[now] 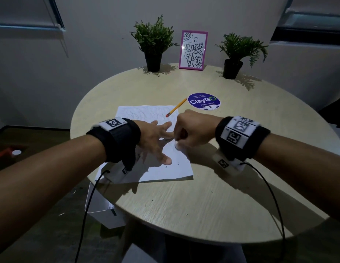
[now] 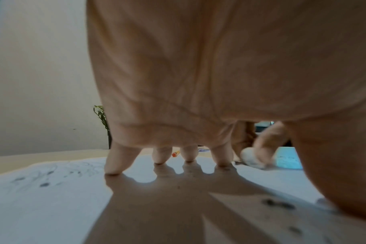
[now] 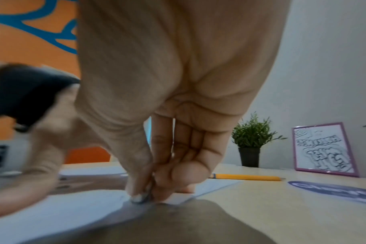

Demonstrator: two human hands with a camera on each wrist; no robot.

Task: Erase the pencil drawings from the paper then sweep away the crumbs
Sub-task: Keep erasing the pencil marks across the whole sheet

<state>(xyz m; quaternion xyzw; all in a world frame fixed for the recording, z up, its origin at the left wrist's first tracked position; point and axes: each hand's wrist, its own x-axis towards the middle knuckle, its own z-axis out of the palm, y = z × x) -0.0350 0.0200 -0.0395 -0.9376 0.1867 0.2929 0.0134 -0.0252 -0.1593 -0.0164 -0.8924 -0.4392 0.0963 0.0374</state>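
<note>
Your left hand (image 1: 155, 137) lay flat, fingers spread, pinning paper (image 1: 176, 166) to counter (image 1: 184, 202). Your right hand (image 1: 192, 130) pinched white eraser (image 1: 178, 145) against sheet. Judged best: short strokes away from pinning hand, light pressure, avoiding creases.

Dim room; overhead light casts hard shadows toward six o'clock on the round pale wooden table (image 1: 184, 205). Head view bends at edges; wrist views are soft, blurred at nine o'clock.
</note>
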